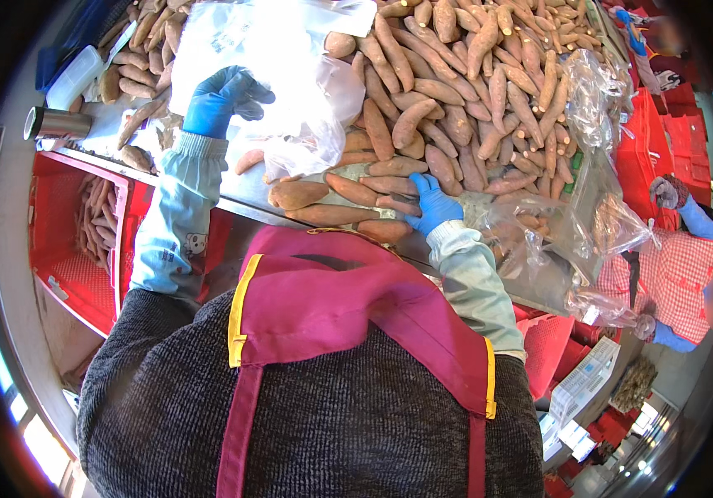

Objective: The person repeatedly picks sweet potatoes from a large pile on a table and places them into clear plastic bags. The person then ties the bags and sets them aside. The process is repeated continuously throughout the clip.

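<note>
My left hand point(222, 100), in a blue glove, hovers over white and clear plastic bags point(282, 83) with its fingers curled in. Whether a fold of plastic is caught in them is hidden. At the near edge of the metal table, my right hand point(437, 204), also blue-gloved, grips the end of a small sweet potato point(396, 203) between thumb and fingers. Several more sweet potatoes lie in a loose row beside it, one of them point(296, 194) thick and close to the bag. Behind them rises a large heap of sweet potatoes point(447, 91).
A metal cup point(56, 124) lies at the left by a clear plastic tub point(74, 78). Red crates point(82, 282) holding sweet potatoes stand below the table's left edge. Clear plastic film point(597, 100) drapes the right side. Beyond it, a person in a checked apron point(680, 274) stands near red crates.
</note>
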A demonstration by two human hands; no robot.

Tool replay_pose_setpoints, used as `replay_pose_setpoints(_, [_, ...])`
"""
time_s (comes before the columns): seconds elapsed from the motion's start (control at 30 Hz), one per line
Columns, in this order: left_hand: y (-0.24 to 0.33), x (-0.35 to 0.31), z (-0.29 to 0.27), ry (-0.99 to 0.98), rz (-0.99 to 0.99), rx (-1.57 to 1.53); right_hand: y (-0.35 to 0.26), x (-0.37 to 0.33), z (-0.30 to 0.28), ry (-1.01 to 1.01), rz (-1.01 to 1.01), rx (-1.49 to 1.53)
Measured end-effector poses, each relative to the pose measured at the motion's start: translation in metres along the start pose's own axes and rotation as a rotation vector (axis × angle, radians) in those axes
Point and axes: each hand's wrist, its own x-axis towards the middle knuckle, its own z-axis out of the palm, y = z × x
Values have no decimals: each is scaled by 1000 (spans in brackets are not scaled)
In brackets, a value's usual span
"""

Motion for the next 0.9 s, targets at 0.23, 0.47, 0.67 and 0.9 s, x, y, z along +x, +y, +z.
replay_pose_setpoints(0.23, [9, -16, -10, 30, -63, 48, 11, -13, -3, 100, 78, 145])
replay_pose_setpoints(0.47, [-5, -20, 20, -86, -195, -18, 10, -44, -27, -249, 2, 1440])
replay_pose_setpoints(0.67, [-8, 3, 103, -130, -272, -105, -43, -39, -50, -58, -574, 1769])
replay_pose_setpoints(0.9, [15, -1, 181, -418, -528, -648, -53, -50, -82, 337, -474, 1814])
